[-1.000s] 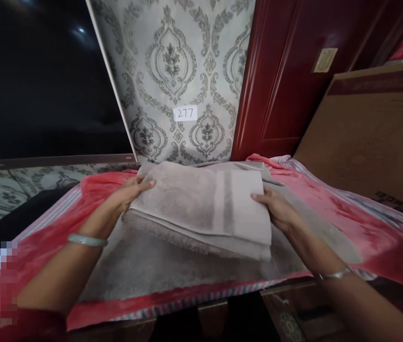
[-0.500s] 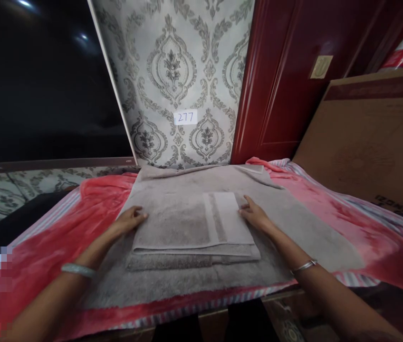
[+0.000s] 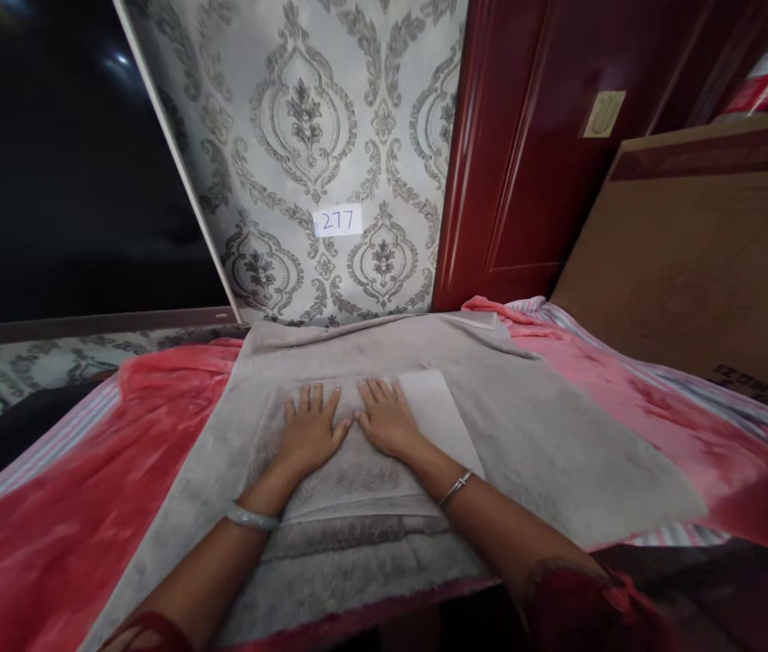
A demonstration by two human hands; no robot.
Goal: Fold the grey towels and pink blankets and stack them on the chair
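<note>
- We locate the folded grey towel [image 3: 370, 471] at the centre of the work area, lying flat on the large grey cloth [image 3: 547, 453]; its layered near edge faces us.
- We identify a smooth, pale end section on the folded towel, to the right of the right hand [image 3: 389, 421].
- We find the left hand [image 3: 312, 430] laid palm down on the towel, fingers spread and pointing away from us.
- We find the right hand likewise palm down and flat on the towel, gripping nothing. The two hands lie side by side, thumb tips close; we cannot tell whether these touch.
- We note a pale bangle [image 3: 252, 517] on the left wrist and a metal bangle [image 3: 456, 486] on the right.
- We see the large grey cloth spread over a red blanket [image 3: 153, 444], with a raised fold along its far edge.
- We observe a patterned wall [image 3: 302, 118] behind, bearing a paper label [image 3: 339, 220] marked 277.
- We place a dark screen [image 3: 78, 172] at the left, and a red panel [image 3: 526, 154] and cardboard box [image 3: 696, 244] at the right.
</note>
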